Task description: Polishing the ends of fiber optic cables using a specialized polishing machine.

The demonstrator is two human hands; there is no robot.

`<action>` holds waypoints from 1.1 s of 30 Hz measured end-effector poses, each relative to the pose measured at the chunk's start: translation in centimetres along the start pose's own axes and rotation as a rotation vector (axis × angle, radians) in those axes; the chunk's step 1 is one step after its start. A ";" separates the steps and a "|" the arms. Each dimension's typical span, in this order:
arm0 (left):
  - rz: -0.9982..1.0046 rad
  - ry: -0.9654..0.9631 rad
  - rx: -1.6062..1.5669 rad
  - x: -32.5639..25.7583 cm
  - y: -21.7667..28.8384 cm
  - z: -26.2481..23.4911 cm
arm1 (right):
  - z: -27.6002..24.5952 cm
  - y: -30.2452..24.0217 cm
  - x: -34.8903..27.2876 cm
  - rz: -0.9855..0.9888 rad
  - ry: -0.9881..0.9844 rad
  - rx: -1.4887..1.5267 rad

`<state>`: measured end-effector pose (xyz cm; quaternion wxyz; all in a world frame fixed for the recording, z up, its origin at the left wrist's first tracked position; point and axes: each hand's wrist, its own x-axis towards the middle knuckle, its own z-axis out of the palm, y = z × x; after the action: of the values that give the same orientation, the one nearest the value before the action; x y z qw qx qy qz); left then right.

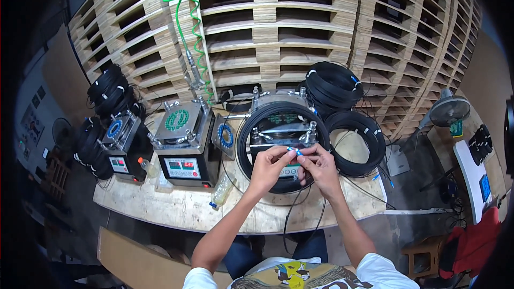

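Observation:
My left hand and my right hand meet over the front of the bench. Between their fingertips they pinch a small blue-and-white cable connector; its finer parts are too small to make out. Thin black cable hangs in loops below my right hand. Just beyond both hands, a coil of black cable leans against a metal-topped machine, and my hands cover part of the coil and of the machine's front panel.
Left of the coil stands a polishing machine with a red digital display, and a smaller one beyond it. A clear bottle lies near the bench's front edge. Black cable coils stack at the back right. Wooden pallets rise behind.

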<state>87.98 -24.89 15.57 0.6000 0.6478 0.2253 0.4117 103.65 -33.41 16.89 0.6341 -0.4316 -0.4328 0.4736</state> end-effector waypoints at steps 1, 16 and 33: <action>-0.019 0.028 -0.034 0.3 0.4 0.0 | -0.4 0.2 0.2 -0.054 -0.020 -0.002; 0.058 0.371 0.415 14.8 1.9 -9.3 | -8.6 -6.8 19.3 -0.357 -0.109 -0.897; 0.341 0.435 0.848 17.3 -0.7 -7.4 | -5.9 -6.1 27.5 -0.253 -0.608 -1.508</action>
<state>91.85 -6.77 19.06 0.1476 0.7614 0.3831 0.5017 115.57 -8.49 25.10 0.0777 -0.5427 -0.8328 0.0769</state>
